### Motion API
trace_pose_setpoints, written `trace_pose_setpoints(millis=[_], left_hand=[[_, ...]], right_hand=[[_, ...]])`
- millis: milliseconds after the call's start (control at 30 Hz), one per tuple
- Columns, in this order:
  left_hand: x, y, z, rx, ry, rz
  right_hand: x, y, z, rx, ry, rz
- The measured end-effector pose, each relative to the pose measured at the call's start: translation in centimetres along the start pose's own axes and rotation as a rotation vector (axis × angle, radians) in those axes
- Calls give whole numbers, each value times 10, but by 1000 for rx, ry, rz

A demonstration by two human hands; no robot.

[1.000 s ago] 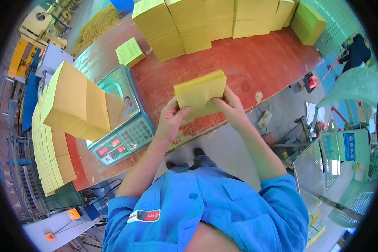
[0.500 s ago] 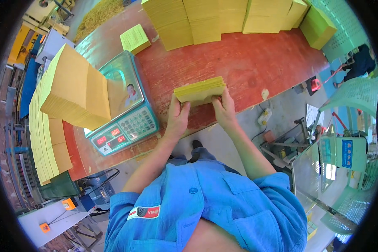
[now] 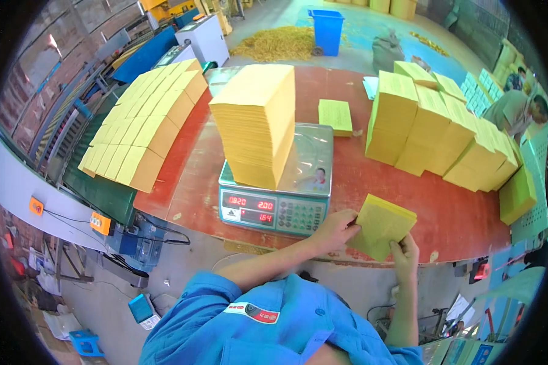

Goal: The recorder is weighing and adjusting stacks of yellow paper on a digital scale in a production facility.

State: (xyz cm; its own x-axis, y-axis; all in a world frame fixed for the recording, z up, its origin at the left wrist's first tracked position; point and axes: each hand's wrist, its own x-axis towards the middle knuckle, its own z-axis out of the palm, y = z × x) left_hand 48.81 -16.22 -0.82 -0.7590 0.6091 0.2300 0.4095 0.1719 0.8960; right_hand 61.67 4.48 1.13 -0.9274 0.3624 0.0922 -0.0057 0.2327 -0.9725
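Note:
Between both hands I hold a thin stack of yellow paper (image 3: 383,224), turned at a slant above the near edge of the red table (image 3: 274,242). My left hand (image 3: 338,231) pinches its left side, and my right hand (image 3: 406,250) grips its lower right corner with the thumb on the near face. To the left of my hands stands a digital scale (image 3: 313,155) with lit red figures and a keypad. A tall block of the same paper (image 3: 249,137) rests upright on its pan. Behind the scale's right side lies a small paper stack (image 3: 335,115).
Rows of yellow paper stacks (image 3: 147,118) fill the table's left end, beside a green surface (image 3: 112,194). More tall stacks (image 3: 408,128) stand at the right. Farther off are a blue wheeled bin (image 3: 327,36), a yellow heap (image 3: 274,44) and a bending person (image 3: 520,112).
My view has swung left and up, so the scale now sits near the middle. The paper stack in my hands has turned from roughly level to a slant, its broad face showing.

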Motion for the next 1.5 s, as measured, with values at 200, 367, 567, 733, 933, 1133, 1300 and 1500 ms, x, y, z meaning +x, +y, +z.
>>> trace_pose_setpoints(millis=[200, 367, 567, 733, 933, 1133, 1300, 1500], left_hand=[[-3, 116, -137, -529, 75, -36], [55, 156, -286, -359, 197, -30], [118, 109, -398, -258, 108, -168], [123, 70, -412, -314, 70, -275], [122, 51, -417, -345, -54, -273], [123, 46, -406, -343, 5, -302], [125, 41, -410, -363, -37, -298], [125, 44, -403, -306, -5, -297]], right_hand=[[43, -145, 40, 152, -230, 13], [123, -260, 134, 306, -259, -151], [224, -266, 219, 515, -283, -179], [230, -252, 241, 355, -226, -33], [221, -250, 253, 238, -140, 21], [219, -246, 250, 234, -129, 33], [210, -249, 252, 230, -92, 36], [208, -246, 249, 198, -59, 47]])
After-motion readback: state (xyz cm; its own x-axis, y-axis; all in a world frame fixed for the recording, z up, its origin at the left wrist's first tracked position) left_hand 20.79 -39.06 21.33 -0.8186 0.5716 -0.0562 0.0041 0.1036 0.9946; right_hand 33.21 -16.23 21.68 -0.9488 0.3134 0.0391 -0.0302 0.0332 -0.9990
